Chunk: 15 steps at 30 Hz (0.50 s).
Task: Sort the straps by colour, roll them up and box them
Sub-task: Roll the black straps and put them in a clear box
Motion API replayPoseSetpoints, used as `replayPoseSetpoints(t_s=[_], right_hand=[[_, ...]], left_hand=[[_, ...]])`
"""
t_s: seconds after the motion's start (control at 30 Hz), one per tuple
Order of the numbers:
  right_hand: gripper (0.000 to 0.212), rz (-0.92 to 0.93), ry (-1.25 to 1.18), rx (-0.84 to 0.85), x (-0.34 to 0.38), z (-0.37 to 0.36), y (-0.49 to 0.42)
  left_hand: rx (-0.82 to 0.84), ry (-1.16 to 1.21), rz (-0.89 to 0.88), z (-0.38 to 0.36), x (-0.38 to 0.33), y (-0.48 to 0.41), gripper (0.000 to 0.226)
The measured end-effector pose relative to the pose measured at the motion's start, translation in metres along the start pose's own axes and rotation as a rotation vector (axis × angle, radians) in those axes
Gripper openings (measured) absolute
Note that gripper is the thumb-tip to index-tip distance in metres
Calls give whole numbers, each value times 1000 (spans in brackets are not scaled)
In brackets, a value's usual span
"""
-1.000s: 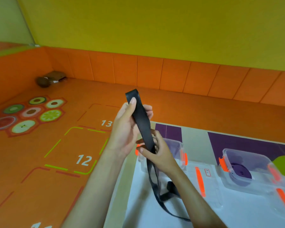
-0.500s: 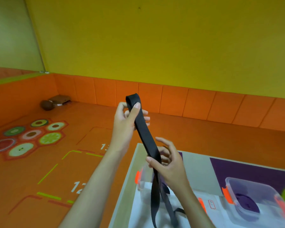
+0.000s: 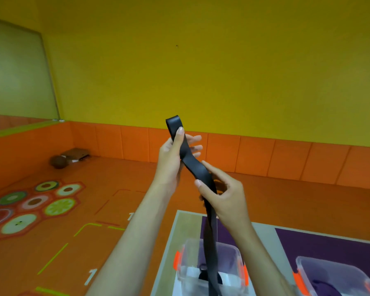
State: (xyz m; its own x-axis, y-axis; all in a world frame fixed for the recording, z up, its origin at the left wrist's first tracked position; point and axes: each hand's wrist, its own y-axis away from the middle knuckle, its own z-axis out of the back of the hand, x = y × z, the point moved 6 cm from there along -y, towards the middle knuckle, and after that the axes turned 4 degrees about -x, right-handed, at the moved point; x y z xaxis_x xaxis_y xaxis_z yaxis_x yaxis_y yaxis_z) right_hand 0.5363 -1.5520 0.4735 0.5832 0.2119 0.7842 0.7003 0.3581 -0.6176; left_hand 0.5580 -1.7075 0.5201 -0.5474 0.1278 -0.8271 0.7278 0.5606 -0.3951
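2 clear boxes on table (image 3: 186,223): left box (image 3: 187,252), right box (image 3: 329,270). 1 black strap (image 3: 195,167) hangs over left box, runs up through right hand (image 3: 226,197) (thumb-finger pinch) to left hand (image 3: 169,161), thumb clamping its folded top. Beyond: orange floor (image 3: 115,178), yellow wall (image 3: 201,71).

Both bare forearms enter from the bottom edge and rise toward frame centre: left forearm (image 3: 124,248) from left of centre, right forearm (image 3: 263,259) from right of centre. Left grip (image 3: 171,161) is the higher one, just above centre: thumb straight up along the front of the flat black webbing strap (image 3: 195,167), fingers (image 3: 195,147) behind it, tips showing on the right. Right grip (image 3: 225,198) sits lower and to the right, near the left: thumb and index pinch the strap, other fingers curled.
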Motion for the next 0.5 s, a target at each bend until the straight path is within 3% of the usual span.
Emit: replayPoseSetpoints(t_s=[0.13, 0.23, 0.27, 0.33, 0.43, 0.5], right_hand=[[65, -199, 43, 154, -29, -8, 14], [33, -233, 167, 48, -48, 1, 22], [31, -228, 192, -8, -50, 7, 24], [50, -205, 182, -33, -56, 14, 27], [82, -254, 101, 228, -61, 10, 35], [88, -278, 59, 472, -63, 3, 45]], left_hand=[[59, 14, 96, -10, 9, 9, 35], [148, -124, 149, -14, 28, 31, 35], [161, -170, 165, -12, 35, 38, 36], [153, -193, 190, -5, 48, 52, 39], [149, -167, 238, 5, 63, 70, 42], [163, -183, 259, 11, 73, 81, 38]])
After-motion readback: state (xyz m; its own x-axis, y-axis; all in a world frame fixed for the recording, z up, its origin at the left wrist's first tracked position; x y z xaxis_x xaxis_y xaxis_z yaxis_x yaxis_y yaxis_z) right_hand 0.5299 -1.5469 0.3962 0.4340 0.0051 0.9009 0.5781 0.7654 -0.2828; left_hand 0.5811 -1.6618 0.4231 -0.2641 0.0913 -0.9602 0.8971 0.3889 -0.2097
